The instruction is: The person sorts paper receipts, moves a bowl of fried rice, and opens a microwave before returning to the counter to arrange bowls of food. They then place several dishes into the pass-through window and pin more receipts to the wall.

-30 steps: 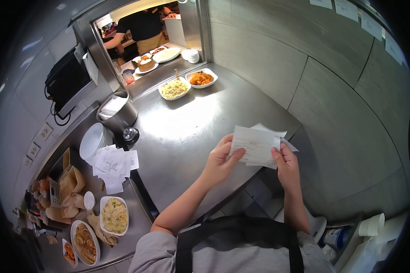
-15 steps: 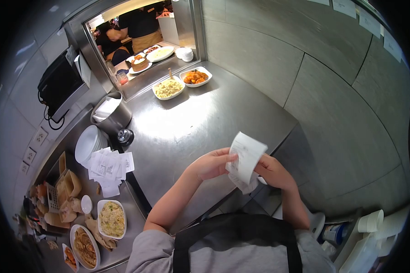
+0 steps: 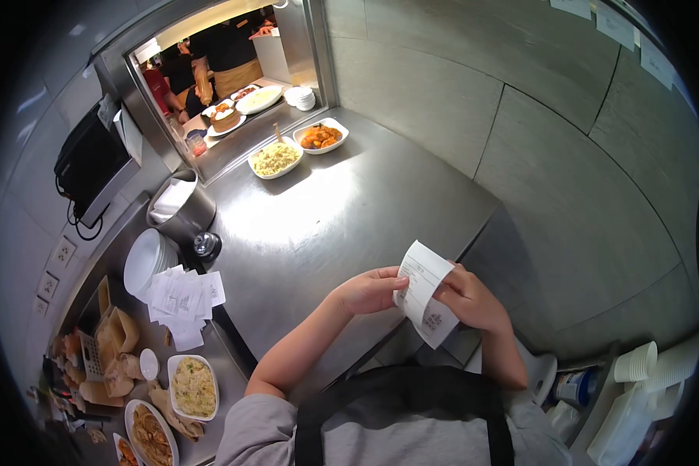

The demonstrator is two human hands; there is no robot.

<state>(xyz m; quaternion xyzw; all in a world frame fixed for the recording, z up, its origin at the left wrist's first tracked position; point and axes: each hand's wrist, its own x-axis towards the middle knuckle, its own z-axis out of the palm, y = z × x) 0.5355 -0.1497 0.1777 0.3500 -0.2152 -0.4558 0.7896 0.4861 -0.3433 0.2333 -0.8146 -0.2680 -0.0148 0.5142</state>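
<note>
Between my two hands, over the near edge of the steel counter (image 3: 349,225), is a curled white printed receipt (image 3: 425,289). My left hand (image 3: 374,290) pinches its left edge, thumb on top. My right hand (image 3: 474,297) grips the right side, its fingertips partly behind the paper. Farther off on the counter stand a white dish of yellow rice (image 3: 276,158) and a dish of orange food (image 3: 321,137). A pile of printed receipts (image 3: 182,299) lies at the left beside stacked white bowls (image 3: 144,262).
People (image 3: 225,46) stand behind the pass window, where plated food sits. A metal bin (image 3: 180,208) and a call bell (image 3: 206,245) are at the counter's left. Fried rice (image 3: 193,387) and noodles (image 3: 151,435) stand lower left. Stacked cups (image 3: 636,362) are lower right.
The receipt has turned and opened out, showing more print, and sits slightly lower. Both hands have shifted a little down and right. The counter scene has slid slightly left.
</note>
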